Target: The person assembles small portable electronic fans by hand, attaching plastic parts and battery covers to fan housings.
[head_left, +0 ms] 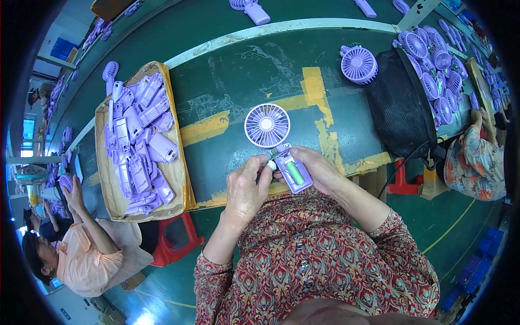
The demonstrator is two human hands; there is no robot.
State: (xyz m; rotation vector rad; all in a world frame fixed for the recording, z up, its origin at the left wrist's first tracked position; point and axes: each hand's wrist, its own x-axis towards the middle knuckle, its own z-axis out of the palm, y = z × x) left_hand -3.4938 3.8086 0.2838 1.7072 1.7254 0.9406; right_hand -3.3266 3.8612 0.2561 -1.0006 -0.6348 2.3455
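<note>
A purple handheld fan [267, 125] is in front of me at the table's near edge, its round grille away from me. Its handle [301, 184] is uncovered, showing a green cylindrical battery [295, 173] and a small green circuit board by the neck. My right hand [318, 169] is closed around the handle's right side. My left hand [246, 181] is closed in a pinch at the handle's left edge, beside the circuit board. Something small and white shows at its fingertips; I cannot tell whether it is a finger cover or a part.
To the left, a cardboard box [189, 187] holds many purple handle shells [135, 122]. At the right are another fan [359, 64], a black mesh bag [398, 103] and a pile of fans [441, 59]. A white rail [281, 26] crosses behind. People work on both sides.
</note>
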